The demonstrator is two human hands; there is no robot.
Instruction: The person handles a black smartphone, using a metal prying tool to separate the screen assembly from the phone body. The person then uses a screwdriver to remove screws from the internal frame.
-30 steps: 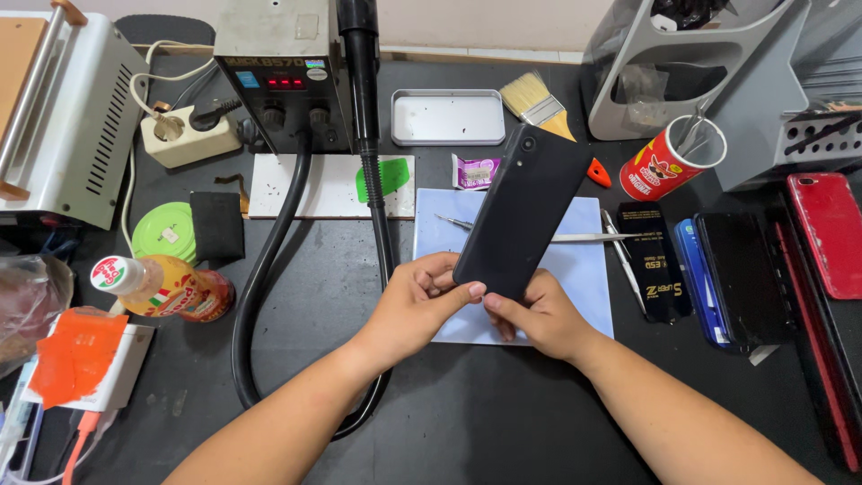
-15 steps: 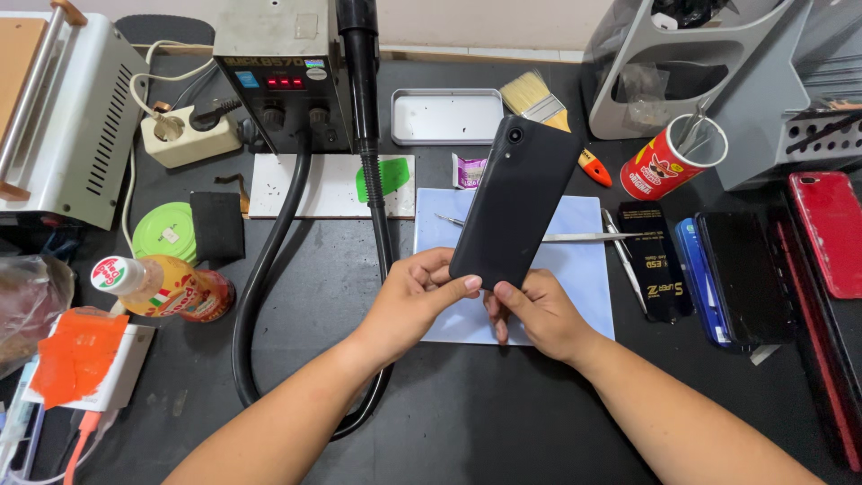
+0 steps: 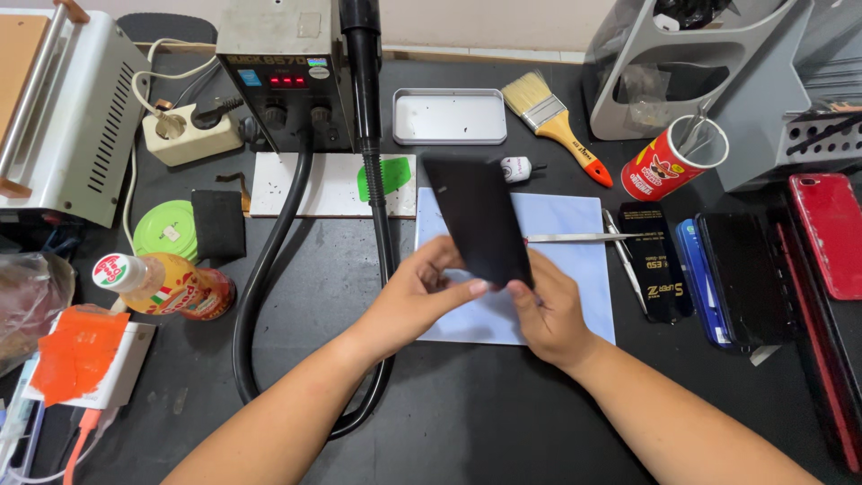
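A: Hands first, quick.
B: Left hand (image 3: 422,292) and right hand (image 3: 549,310) both pinch the lower end of 1 black phone (image 3: 478,220). Left thumb lies on the near face, right fingers wrap the bottom right corner. Hands close together, nearly touching.

A: Where's the phone?
B: Lifted and tilted over the pale blue mat (image 3: 575,269), top end leaning away towards the white board (image 3: 305,184). Can't tell which face is up, it just reads flat black.

A: On the mat?
B: Metal tweezers (image 3: 575,238), tips partly behind the phone. A small white bottle (image 3: 516,168) sits just past the mat's far edge.

A: Surface?
B: Black workbench (image 3: 467,413), crowded. Thick black hose (image 3: 269,296) loops from the hot-air station (image 3: 283,72) down past the left forearm. Behind: metal tray (image 3: 449,117), paintbrush (image 3: 557,121), red cup (image 3: 669,162) holding tools, grey rack (image 3: 682,72).

A: Right side?
B: A row of dark phones (image 3: 718,274) lying flat, plus a red phone (image 3: 831,233) at the edge.

A: Left?
B: White machine (image 3: 63,126), power strip (image 3: 189,135), green lid (image 3: 166,229), plastic bottle (image 3: 162,283) on its side, orange pad (image 3: 76,350).

A: Room?
B: Only a strip of light wall behind the bench.
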